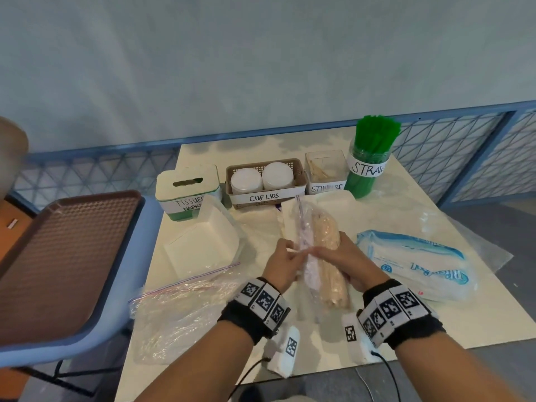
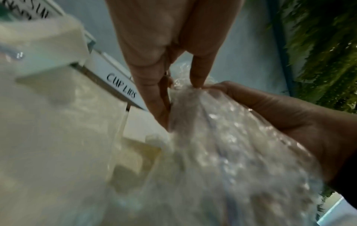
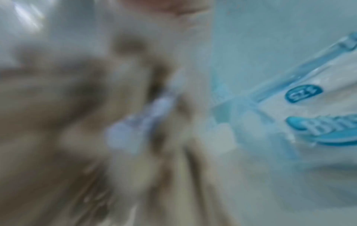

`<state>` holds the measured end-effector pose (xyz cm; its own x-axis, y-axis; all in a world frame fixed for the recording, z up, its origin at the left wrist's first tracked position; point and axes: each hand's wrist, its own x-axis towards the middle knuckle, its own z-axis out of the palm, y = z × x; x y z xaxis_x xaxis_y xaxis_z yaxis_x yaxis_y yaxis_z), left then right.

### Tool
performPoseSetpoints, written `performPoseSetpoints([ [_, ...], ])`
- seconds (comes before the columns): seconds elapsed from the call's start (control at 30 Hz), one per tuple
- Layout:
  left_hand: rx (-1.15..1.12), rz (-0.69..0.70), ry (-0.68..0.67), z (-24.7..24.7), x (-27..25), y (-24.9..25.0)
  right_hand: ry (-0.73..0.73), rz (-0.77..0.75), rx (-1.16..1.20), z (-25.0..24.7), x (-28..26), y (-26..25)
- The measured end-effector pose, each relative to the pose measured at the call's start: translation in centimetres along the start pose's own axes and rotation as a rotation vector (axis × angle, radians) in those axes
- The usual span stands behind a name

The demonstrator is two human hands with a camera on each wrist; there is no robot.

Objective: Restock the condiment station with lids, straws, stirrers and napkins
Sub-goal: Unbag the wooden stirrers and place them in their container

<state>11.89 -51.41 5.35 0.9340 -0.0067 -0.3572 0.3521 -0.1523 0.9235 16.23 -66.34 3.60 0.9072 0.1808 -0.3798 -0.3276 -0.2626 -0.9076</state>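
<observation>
Both hands hold a clear zip bag of wooden stirrers [image 1: 329, 256] above the middle of the table. My left hand [image 1: 288, 253] pinches the bag's plastic on its left side; the left wrist view shows its fingers [image 2: 154, 85] pinching the crinkled bag [image 2: 222, 145]. On the bag's right side my right hand [image 1: 324, 252] grips it, seen also as the right hand [image 2: 270, 107] meeting the left fingers. Along the back stand the tissues/napkins box [image 1: 185, 190], the cup lids basket [image 1: 265, 181], the clear stirrers box [image 1: 324, 172] and the jar of green straws [image 1: 369, 161].
A blue-printed napkin pack [image 1: 417, 268] lies to the right, shown close as the napkin pack [image 3: 318, 122]. An empty zip bag [image 1: 185, 303] lies front left, white containers in plastic [image 1: 203, 239] behind it. A brown tray [image 1: 58, 256] sits on a blue chair at left.
</observation>
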Motion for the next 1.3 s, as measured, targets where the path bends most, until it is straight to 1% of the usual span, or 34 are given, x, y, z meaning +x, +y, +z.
performPoseSetpoints([
  [0.07,0.056,0.062,0.040,-1.3,0.4,0.3,-0.015,0.022,0.107,1.3,1.1,-0.3],
  [0.2,0.190,0.056,0.104,-3.8,1.0,0.2,-0.074,0.034,0.180,4.1,2.7,-1.0],
  [0.3,0.217,0.058,0.156,-5.1,1.4,0.3,-0.089,0.038,0.206,5.6,4.0,-1.3],
  [0.37,0.208,0.036,0.157,-5.8,1.7,0.7,-0.089,0.031,0.198,6.2,4.6,-1.9],
  [0.47,0.153,-0.023,0.109,-6.7,1.7,1.5,-0.071,0.033,0.177,7.2,5.0,-2.7],
  [0.53,0.166,-0.018,0.092,-7.3,2.1,1.7,-0.044,0.076,0.139,7.7,5.5,-2.6],
  [0.6,0.212,0.002,0.110,-7.9,2.6,1.6,-0.021,0.110,0.062,8.0,5.7,-2.4],
  [0.67,0.169,0.007,0.121,-8.3,3.2,1.3,0.032,0.090,-0.018,8.0,5.5,-2.5],
  [0.73,0.102,-0.002,0.104,-8.4,3.7,1.4,0.104,-0.010,-0.064,7.9,4.7,-3.4],
  [0.77,0.046,-0.008,0.091,-8.3,3.8,1.6,0.116,-0.060,-0.044,7.9,4.2,-4.0],
  [0.83,-0.118,-0.036,0.040,-8.2,3.7,2.5,0.067,-0.111,0.033,7.9,3.0,-5.3],
  [0.9,-0.204,-0.035,0.001,-8.2,3.7,3.3,0.028,-0.156,0.006,7.7,2.4,-6.0],
  [0.97,-0.182,-0.003,0.013,-8.2,4.1,3.8,0.068,-0.218,-0.057,7.2,2.3,-6.0],
  [1.03,-0.167,0.011,0.055,-8.3,4.5,4.1,0.103,-0.253,-0.051,6.5,2.5,-5.9],
  [1.1,-0.232,-0.034,0.071,-8.3,4.7,4.6,0.081,-0.268,-0.009,5.6,2.7,-6.1],
  [1.2,-0.431,-0.161,0.045,-8.3,4.6,5.5,0.033,-0.286,0.008,4.5,3.0,-6.7],
  [1.23,-0.474,-0.182,0.035,-8.2,4.7,5.7,0.019,-0.297,0.000,4.3,3.0,-6.8],
  [1.3,-0.512,-0.175,0.030,-8.2,4.7,6.1,0.020,-0.315,-0.013,3.6,3.4,-7.0],
])
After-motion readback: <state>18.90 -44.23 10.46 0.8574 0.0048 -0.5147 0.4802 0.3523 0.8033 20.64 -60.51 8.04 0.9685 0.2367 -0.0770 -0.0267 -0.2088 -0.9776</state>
